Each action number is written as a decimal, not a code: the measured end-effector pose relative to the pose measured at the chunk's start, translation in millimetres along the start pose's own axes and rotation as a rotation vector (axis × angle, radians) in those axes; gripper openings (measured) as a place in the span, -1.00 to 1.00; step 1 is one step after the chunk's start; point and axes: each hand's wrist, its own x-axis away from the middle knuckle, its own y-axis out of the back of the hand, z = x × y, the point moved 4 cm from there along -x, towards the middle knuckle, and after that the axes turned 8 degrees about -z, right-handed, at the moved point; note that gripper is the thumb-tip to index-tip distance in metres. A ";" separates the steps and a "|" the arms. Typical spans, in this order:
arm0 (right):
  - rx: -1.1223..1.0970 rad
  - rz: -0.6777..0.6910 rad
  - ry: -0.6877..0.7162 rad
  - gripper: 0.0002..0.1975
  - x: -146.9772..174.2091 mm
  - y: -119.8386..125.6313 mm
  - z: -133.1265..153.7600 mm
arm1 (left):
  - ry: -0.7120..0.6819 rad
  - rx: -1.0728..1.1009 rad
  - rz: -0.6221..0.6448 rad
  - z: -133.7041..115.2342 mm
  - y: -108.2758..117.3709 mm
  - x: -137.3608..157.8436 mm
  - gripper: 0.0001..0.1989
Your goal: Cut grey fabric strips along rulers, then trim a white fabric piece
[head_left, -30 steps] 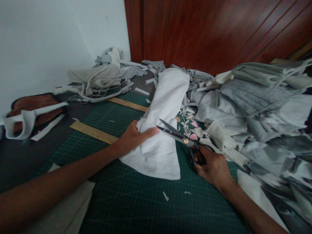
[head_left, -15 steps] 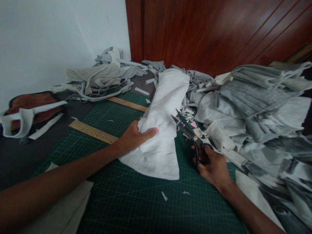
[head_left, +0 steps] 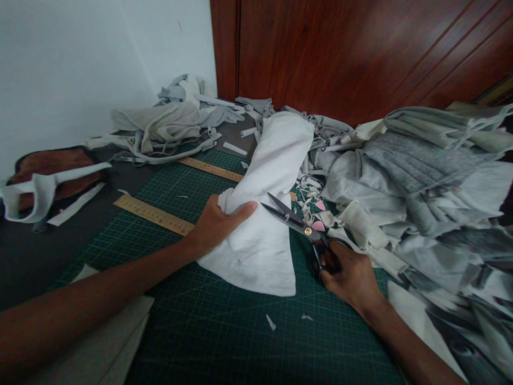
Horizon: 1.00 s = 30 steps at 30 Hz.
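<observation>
A white piece of fabric [head_left: 276, 155] lies lengthwise over the green cutting mat [head_left: 208, 331], its lower end flaring out. My left hand [head_left: 218, 222] grips its left edge, thumb on top and fingers tucked beneath, out of sight. In my right hand [head_left: 348, 272] is a pair of black scissors [head_left: 308, 231], fingers through the handles. The blades stand apart and reach over the fabric's right part, tips pointing at my left thumb. Whether a blade touches the cloth I cannot tell.
Grey and white cloth pieces [head_left: 401, 187] heap up along the right. More cloth [head_left: 160, 125] lies at the back left. A wooden ruler [head_left: 152, 214] crosses the mat. Small scraps [head_left: 310, 190] and pink bits [head_left: 318, 225] lie beside the fabric. A wooden panel [head_left: 340, 53] rises behind.
The scissors have moved left, so their blades now extend over the white fabric. My left hand has shifted slightly left, and the cloth near it is more bunched.
</observation>
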 end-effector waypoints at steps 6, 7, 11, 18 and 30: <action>0.007 0.003 0.008 -0.95 1.9 -0.5 0.1 | -0.017 -0.017 0.048 -3.2 -0.1 3.1 -0.38; 0.005 0.008 0.007 -0.95 2.3 -0.9 -0.1 | -0.020 -0.026 0.051 -3.1 -0.1 3.4 -0.38; 0.026 0.027 -0.008 -0.94 4.1 -2.3 -1.5 | -0.023 -0.068 0.035 -1.9 0.7 5.0 -0.39; 0.039 0.043 -0.024 -0.96 7.1 -2.9 -1.9 | -0.038 -0.091 0.046 1.5 0.4 3.6 -0.36; 0.003 0.018 -0.010 -0.98 5.2 -1.6 0.6 | -0.067 -0.071 0.125 1.5 -4.1 -0.3 -0.36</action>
